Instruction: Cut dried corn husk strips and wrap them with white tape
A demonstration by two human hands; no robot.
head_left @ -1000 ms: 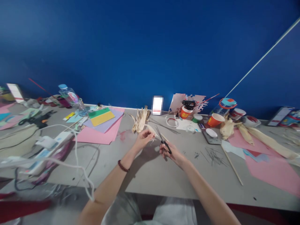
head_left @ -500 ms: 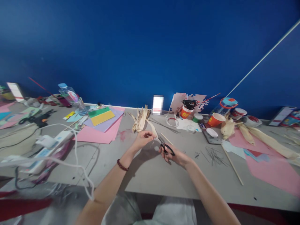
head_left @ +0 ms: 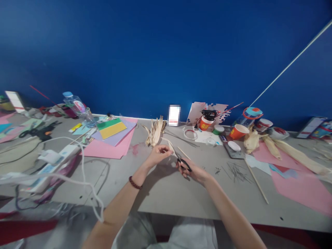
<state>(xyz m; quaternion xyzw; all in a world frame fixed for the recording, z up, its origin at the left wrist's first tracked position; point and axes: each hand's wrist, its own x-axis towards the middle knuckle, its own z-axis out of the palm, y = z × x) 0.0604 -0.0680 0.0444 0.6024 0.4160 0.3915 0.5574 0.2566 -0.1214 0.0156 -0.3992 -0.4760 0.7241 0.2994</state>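
Between the fingertips of my left hand (head_left: 159, 155) is a narrow strip of pale corn husk (head_left: 170, 146), its free end pointing up and away. My right hand (head_left: 190, 169) has its fingers in the handles of black scissors (head_left: 184, 165). The scissor blades point up-left at the strip, close to my left fingertips; whether they touch it is too small to tell. A bundle of dried husk (head_left: 155, 132) stands on the grey table just beyond my left hand. A thin pale stick (head_left: 184, 153) lies behind the scissors.
Coloured paper (head_left: 111, 128), a bottle (head_left: 77, 104) and a power strip (head_left: 55, 166) with white cables are at left. At right are orange cups (head_left: 239, 132), a phone (head_left: 233, 151), cut wires (head_left: 237, 172), husks (head_left: 301, 157) and a long stick (head_left: 256, 180). A lit phone (head_left: 174, 115) leans against the blue wall.
The husk strip's free end has dropped lower and leans more to the left. The scissors have turned slightly, with their handles closer together. Both hands stay in nearly the same place.
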